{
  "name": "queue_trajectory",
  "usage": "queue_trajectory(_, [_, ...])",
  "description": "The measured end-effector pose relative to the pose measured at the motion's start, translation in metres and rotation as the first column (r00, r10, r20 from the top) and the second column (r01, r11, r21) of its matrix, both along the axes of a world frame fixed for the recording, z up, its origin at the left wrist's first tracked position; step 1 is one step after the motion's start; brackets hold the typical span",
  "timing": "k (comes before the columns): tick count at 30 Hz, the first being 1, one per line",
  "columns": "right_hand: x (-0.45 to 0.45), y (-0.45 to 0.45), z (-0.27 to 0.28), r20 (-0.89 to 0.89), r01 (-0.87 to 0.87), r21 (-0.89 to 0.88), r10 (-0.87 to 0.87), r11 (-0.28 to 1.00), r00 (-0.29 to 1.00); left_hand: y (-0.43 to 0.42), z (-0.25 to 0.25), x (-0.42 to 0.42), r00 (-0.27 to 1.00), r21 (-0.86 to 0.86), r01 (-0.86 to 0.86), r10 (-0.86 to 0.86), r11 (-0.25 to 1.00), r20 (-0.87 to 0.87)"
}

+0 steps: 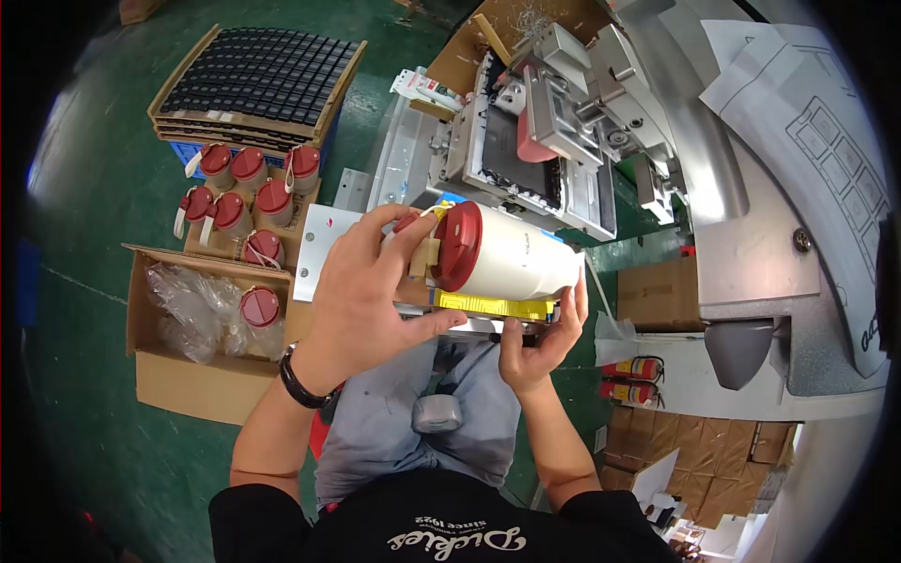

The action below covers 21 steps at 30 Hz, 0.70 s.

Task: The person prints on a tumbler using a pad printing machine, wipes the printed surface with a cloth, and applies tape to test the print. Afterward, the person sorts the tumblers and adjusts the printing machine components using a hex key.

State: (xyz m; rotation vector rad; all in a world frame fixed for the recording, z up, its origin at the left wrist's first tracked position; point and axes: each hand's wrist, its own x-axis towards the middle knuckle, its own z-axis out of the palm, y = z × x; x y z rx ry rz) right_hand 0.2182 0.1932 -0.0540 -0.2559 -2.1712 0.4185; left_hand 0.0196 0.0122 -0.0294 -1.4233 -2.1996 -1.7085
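A cream tumbler (526, 251) with a red lid (460, 246) lies on its side over a yellow fixture (493, 305), its lid toward the left. My right hand (549, 342) curls round the tumbler's base, thumb below and fingers on the end. At the lid end, my left hand (361, 281) has its fingers bent over a beige block (425, 258) beside a small red piece and a pale strap. What those fingertips grip is partly hidden. The left thumb stretches along the fixture's near side.
Several red-lidded tumblers (228, 210) stand on cardboard at the left, one in an open box (202, 361) with plastic bags. Behind them are stacked trays of black pieces (263, 75). A metal printing machine (563, 122) with a pink pad (535, 139) stands ahead; drawing sheets (826, 141) hang right.
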Motion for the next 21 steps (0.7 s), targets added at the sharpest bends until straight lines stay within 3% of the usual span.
queue_trajectory(21, [0.01, -0.001, -0.012, 0.052, 0.043, -0.011, -0.043, 0.999, 0.998, -0.001, -0.005, -0.001, 0.997, -0.088, 0.006, -0.013, 0.996, -0.075])
